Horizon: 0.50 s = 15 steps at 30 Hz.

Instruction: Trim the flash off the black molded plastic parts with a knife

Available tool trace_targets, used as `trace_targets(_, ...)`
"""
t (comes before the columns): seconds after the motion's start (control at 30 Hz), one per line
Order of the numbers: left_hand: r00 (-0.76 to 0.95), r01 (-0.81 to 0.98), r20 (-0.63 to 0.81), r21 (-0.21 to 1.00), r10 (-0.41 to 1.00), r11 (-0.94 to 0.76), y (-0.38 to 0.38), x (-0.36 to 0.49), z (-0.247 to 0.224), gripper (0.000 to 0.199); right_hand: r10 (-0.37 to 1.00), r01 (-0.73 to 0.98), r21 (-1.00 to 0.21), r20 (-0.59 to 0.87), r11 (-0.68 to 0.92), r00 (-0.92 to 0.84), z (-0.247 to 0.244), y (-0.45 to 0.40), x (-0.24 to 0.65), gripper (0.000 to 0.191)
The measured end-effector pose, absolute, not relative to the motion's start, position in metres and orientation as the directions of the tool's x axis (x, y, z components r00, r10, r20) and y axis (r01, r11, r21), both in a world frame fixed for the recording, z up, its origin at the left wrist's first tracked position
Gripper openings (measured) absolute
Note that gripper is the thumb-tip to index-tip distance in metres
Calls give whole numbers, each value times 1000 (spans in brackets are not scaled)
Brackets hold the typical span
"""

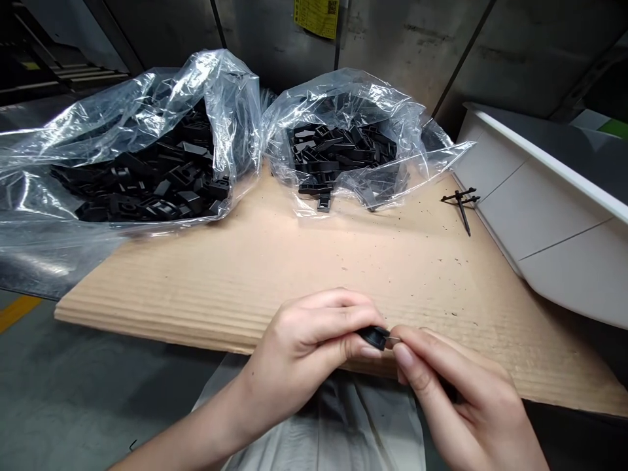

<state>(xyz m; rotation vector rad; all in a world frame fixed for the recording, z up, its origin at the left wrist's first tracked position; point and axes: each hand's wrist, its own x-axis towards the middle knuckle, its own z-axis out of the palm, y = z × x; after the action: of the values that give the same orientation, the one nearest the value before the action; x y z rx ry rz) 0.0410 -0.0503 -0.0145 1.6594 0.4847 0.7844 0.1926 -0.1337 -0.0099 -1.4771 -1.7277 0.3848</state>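
Near the front edge of the cardboard, my left hand is closed, pinching a small black plastic part between thumb and fingers. My right hand is closed too, its thumb and forefinger gripping a thin metal pin-like piece. The piece's tip meets the right end of the black part; whether it enters the part cannot be made out. Something dark shows under the curled fingers of my right hand, too hidden to name.
Two clear plastic bags hold many black plastic parts, one bag at left, another at centre back. A black branched plastic piece lies on the cardboard beside a white bin. Small black specks dot the cardboard.
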Motion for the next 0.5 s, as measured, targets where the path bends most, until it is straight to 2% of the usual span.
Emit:
trace_targets(0.17,699,-92,219,972,681,-218,-50,40,-15,15,947,635,-730,320,251,-6,-7,-133,193,16)
trace_targets(0.27,704,-72,202,974,680,-214,-49,39,-14,14,971,616,-760,238,208,-34,-3,-135,195,12)
trace_targets(0.37,727,-65,186,977,661,-204,-48,38,-13,14,996,523,-850,30,67,-79,2,-131,201,17)
trace_targets(0.43,750,-71,189,976,634,-207,-48,39,-14,13,977,382,-921,-151,-83,-152,4,-126,205,23)
trace_targets(0.5,741,-81,219,968,634,-239,-49,40,-15,13,909,228,-939,-317,-259,-271,6,-123,208,27)
